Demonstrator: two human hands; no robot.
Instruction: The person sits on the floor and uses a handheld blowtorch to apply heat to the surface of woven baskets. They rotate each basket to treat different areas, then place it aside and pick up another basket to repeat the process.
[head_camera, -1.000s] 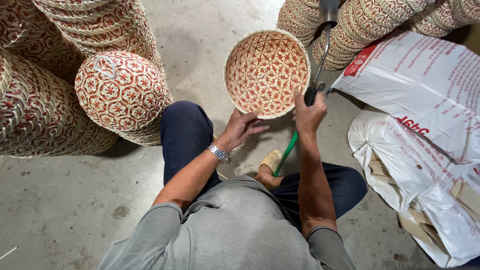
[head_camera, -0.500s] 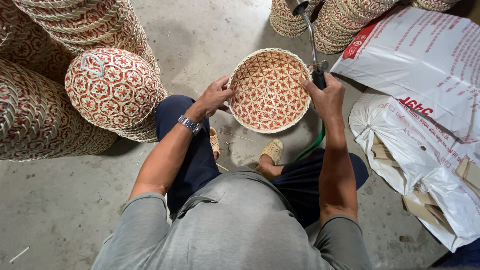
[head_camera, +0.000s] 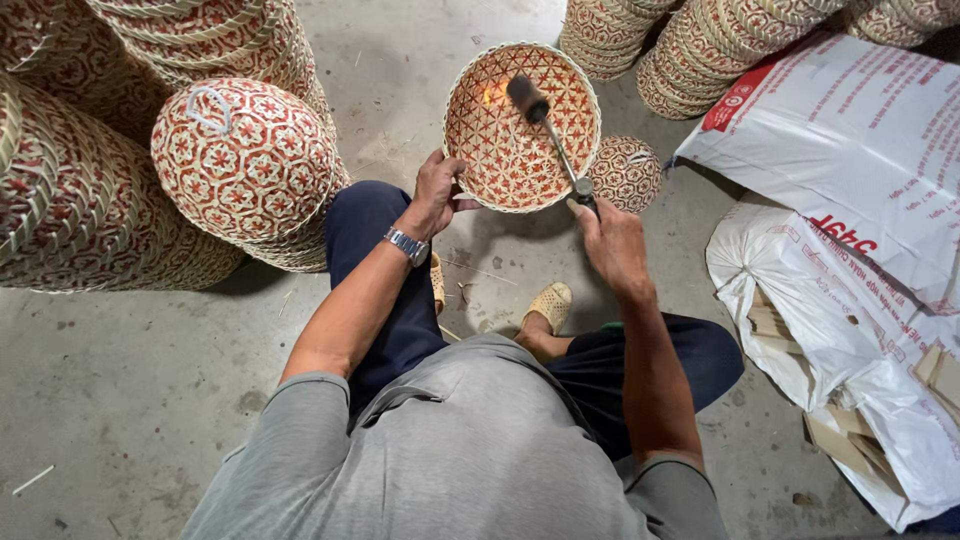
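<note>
My left hand (head_camera: 438, 193) grips the rim of a round woven basket (head_camera: 500, 150), red and cream, tilted with its inside facing me. My right hand (head_camera: 612, 240) holds a gas torch (head_camera: 545, 125) by its handle. The torch's black head sits inside the basket, and a small flame glows on the weave beside it. A metal watch is on my left wrist. I sit on the concrete floor with both knees bent.
Stacks of similar woven baskets (head_camera: 240, 160) lie on their sides at left, and more stand at the back right (head_camera: 700, 50). A small patterned basket (head_camera: 626, 172) sits behind my right hand. White printed sacks (head_camera: 850, 200) holding cardboard pieces lie at right.
The basket has been turned and raised in my left hand. The torch, earlier held beside the rim, now points into the basket with a flame showing.
</note>
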